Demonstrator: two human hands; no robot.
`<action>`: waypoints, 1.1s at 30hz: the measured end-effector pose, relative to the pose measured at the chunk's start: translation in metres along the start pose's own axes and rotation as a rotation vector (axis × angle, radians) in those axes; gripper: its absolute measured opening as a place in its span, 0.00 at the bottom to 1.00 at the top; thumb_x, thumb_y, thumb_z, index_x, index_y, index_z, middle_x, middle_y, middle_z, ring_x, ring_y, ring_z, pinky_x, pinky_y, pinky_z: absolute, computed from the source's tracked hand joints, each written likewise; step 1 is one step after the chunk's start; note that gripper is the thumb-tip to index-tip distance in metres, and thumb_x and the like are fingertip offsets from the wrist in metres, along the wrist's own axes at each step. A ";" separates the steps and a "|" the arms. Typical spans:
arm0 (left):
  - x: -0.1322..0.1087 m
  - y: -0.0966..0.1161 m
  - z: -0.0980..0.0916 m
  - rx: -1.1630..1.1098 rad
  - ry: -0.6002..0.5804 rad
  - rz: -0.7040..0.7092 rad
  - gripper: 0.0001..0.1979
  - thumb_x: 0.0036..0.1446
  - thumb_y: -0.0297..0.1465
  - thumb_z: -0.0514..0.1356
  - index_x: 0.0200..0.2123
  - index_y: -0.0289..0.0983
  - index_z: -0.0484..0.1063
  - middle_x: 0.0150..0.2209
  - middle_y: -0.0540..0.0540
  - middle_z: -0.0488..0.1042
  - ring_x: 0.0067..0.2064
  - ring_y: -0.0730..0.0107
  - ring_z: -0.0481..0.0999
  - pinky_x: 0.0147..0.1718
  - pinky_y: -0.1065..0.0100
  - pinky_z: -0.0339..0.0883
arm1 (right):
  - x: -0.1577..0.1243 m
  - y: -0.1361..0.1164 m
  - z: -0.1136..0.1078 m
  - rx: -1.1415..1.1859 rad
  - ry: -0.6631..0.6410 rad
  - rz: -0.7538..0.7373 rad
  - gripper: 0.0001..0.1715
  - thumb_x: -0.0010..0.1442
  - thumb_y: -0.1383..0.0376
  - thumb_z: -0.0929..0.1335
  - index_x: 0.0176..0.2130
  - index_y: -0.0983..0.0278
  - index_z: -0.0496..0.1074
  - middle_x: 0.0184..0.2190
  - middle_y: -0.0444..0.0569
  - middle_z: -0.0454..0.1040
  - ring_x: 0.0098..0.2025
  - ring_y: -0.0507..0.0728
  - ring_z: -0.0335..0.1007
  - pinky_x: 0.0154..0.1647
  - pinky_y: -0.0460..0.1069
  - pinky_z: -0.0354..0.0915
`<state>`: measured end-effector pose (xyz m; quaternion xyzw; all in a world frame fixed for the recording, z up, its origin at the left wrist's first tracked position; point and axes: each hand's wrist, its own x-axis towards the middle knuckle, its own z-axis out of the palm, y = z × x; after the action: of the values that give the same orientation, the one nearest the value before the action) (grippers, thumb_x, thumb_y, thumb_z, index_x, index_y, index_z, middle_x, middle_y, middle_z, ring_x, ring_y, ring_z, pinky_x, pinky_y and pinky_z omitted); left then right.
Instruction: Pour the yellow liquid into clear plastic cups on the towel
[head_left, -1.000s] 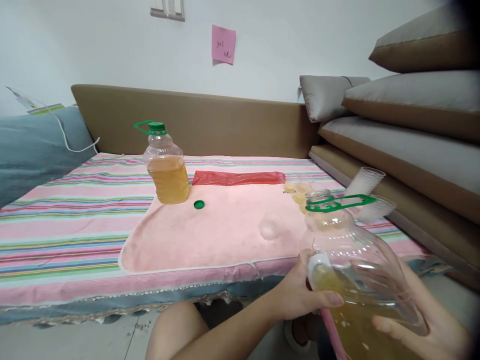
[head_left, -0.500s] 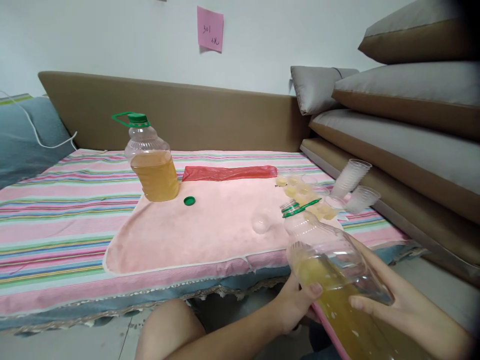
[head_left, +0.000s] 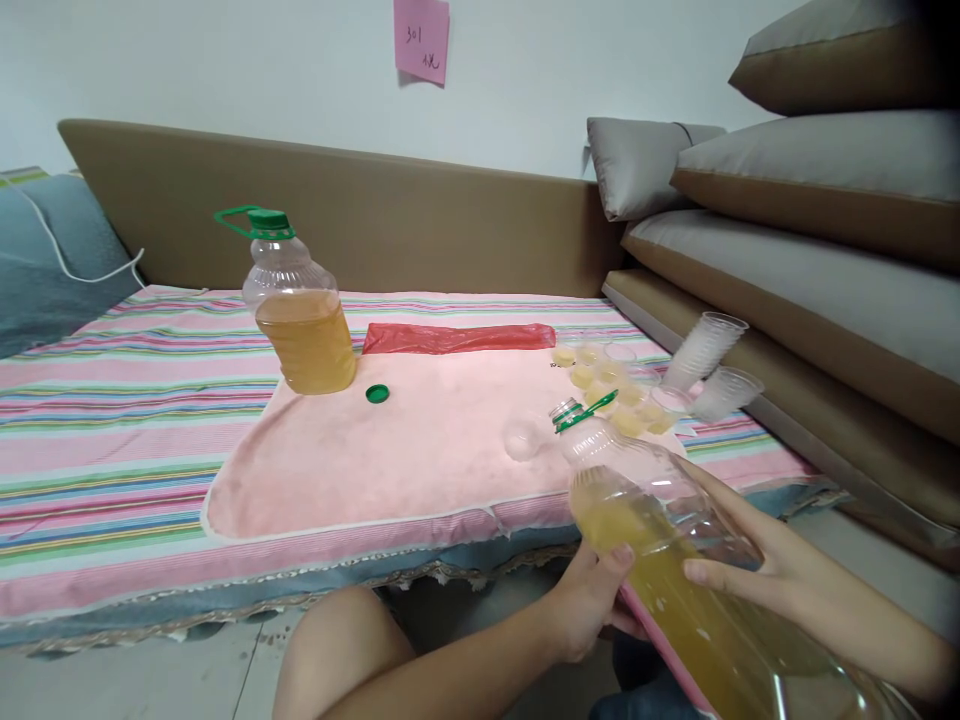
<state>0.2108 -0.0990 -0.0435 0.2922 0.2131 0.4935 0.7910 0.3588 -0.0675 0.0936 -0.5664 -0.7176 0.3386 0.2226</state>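
Note:
A large clear plastic bottle of yellow liquid leans to the left in front of me, uncapped, with a green ring and handle at its neck. My left hand grips its lower side, thumb on the wall. On the other side my right hand is wrapped round the bottle, its far fingers hidden. Just left of the bottle's mouth stands a clear plastic cup that looks empty. Behind the neck are several clear cups with yellow liquid. A green cap lies on the pink cloth.
A second bottle, capped, stands upright at the left. A red plastic bag lies flat at the back. Stacked clear cups lean at the right, beside piled cushions. The bed's front edge runs before my knee.
The held bottle has tipped further left, its mouth moving slightly left toward the lone cup, with both hands still around it. The view has shifted slightly.

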 end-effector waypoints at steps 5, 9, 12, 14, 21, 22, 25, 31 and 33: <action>0.000 0.004 0.004 0.084 0.034 -0.052 0.51 0.39 0.65 0.61 0.59 0.38 0.64 0.53 0.32 0.74 0.43 0.50 0.79 0.31 0.61 0.70 | 0.004 0.011 -0.005 0.040 -0.126 0.075 0.63 0.47 0.42 0.73 0.71 0.61 0.48 0.72 0.52 0.48 0.72 0.64 0.47 0.69 0.58 0.50; 0.001 0.005 0.006 0.057 0.003 -0.038 0.49 0.41 0.64 0.60 0.59 0.39 0.63 0.53 0.32 0.73 0.45 0.48 0.78 0.32 0.60 0.71 | 0.008 0.012 -0.007 0.084 -0.153 0.076 0.63 0.47 0.44 0.74 0.71 0.60 0.48 0.72 0.54 0.49 0.71 0.66 0.47 0.68 0.60 0.53; 0.003 0.004 0.005 0.038 -0.012 -0.030 0.47 0.42 0.64 0.60 0.58 0.39 0.63 0.53 0.32 0.73 0.46 0.47 0.77 0.33 0.59 0.71 | 0.011 0.007 -0.008 0.088 -0.154 0.087 0.65 0.45 0.43 0.74 0.71 0.60 0.47 0.71 0.55 0.50 0.70 0.68 0.49 0.67 0.61 0.54; 0.004 0.003 0.005 0.028 -0.024 -0.032 0.47 0.42 0.64 0.60 0.58 0.39 0.64 0.53 0.32 0.73 0.47 0.46 0.77 0.35 0.57 0.71 | 0.012 0.003 -0.009 0.055 -0.139 0.076 0.64 0.45 0.43 0.74 0.70 0.61 0.50 0.71 0.55 0.52 0.70 0.68 0.49 0.68 0.60 0.52; 0.002 0.008 0.010 0.015 -0.016 -0.043 0.48 0.40 0.66 0.59 0.57 0.39 0.64 0.56 0.31 0.72 0.53 0.37 0.74 0.46 0.38 0.68 | 0.016 -0.004 -0.013 -0.009 -0.121 0.051 0.61 0.45 0.43 0.74 0.69 0.59 0.55 0.68 0.54 0.58 0.68 0.70 0.56 0.67 0.62 0.54; 0.002 0.009 0.011 0.015 -0.013 -0.049 0.50 0.40 0.66 0.59 0.58 0.39 0.63 0.56 0.30 0.71 0.54 0.36 0.73 0.47 0.35 0.66 | 0.016 -0.005 -0.014 -0.014 -0.113 0.048 0.60 0.44 0.43 0.74 0.69 0.59 0.56 0.68 0.55 0.59 0.67 0.70 0.57 0.66 0.62 0.54; 0.003 0.011 0.014 0.014 0.008 -0.074 0.56 0.35 0.68 0.59 0.60 0.37 0.61 0.57 0.28 0.71 0.55 0.32 0.72 0.49 0.30 0.63 | 0.017 -0.006 -0.014 -0.005 -0.099 0.036 0.59 0.44 0.44 0.75 0.68 0.57 0.57 0.66 0.54 0.62 0.66 0.70 0.59 0.65 0.62 0.56; 0.005 0.010 0.015 -0.007 -0.009 -0.075 0.59 0.33 0.70 0.58 0.62 0.37 0.59 0.58 0.27 0.69 0.56 0.31 0.71 0.49 0.29 0.62 | 0.021 -0.003 -0.017 -0.021 -0.142 0.049 0.59 0.46 0.45 0.74 0.69 0.56 0.54 0.68 0.53 0.57 0.68 0.68 0.54 0.68 0.61 0.51; 0.004 0.010 0.015 -0.020 -0.014 -0.072 0.59 0.33 0.69 0.58 0.62 0.37 0.58 0.59 0.27 0.69 0.56 0.31 0.72 0.50 0.30 0.62 | 0.022 -0.002 -0.019 -0.051 -0.173 0.064 0.61 0.46 0.43 0.73 0.70 0.58 0.51 0.70 0.52 0.54 0.69 0.68 0.53 0.68 0.61 0.49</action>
<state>0.2157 -0.0955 -0.0257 0.2802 0.2130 0.4647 0.8125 0.3648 -0.0419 0.1061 -0.5630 -0.7242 0.3749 0.1345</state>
